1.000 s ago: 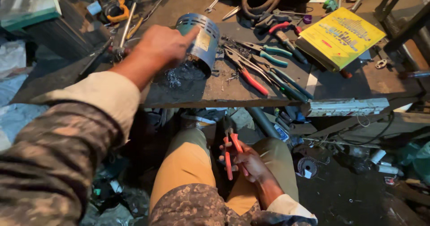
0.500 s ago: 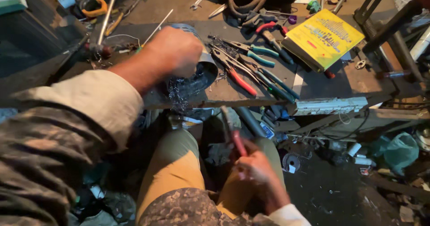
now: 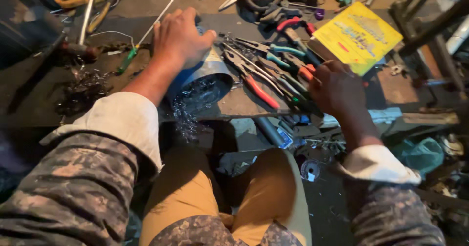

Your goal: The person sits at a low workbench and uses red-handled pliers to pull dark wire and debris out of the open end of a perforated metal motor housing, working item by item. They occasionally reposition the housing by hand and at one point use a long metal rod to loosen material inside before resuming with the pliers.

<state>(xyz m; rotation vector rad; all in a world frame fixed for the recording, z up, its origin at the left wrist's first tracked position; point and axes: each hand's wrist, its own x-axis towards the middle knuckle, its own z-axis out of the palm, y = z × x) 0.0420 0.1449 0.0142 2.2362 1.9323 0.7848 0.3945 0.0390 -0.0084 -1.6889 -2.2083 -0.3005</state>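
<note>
Canister (image 3: 207, 77), blue-grey metal, lying centre frame at table (image 3: 146, 31) front edge, left hand (image 3: 181, 38) pressing on top, fingers clamped around it. Right hand (image 3: 337, 87) now rising from lap toward pliers pile (image 3: 268, 72), centre right; fingers curling, grip unclear. Yellow book (image 3: 359, 36) sitting upper right.

Dark workbench (image 3: 146, 11) bears pliers (image 3: 254, 82), yellow box (image 3: 359, 36), green screwdriver (image 3: 128, 60).

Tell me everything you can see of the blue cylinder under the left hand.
The blue cylinder lies on its side at the near edge of the workbench, open end toward the camera. Its shell looks like metal, blue and grey; tangled shiny wire fills the opening and spills over the edge. The left hand rests on top, covering its far half.
</note>
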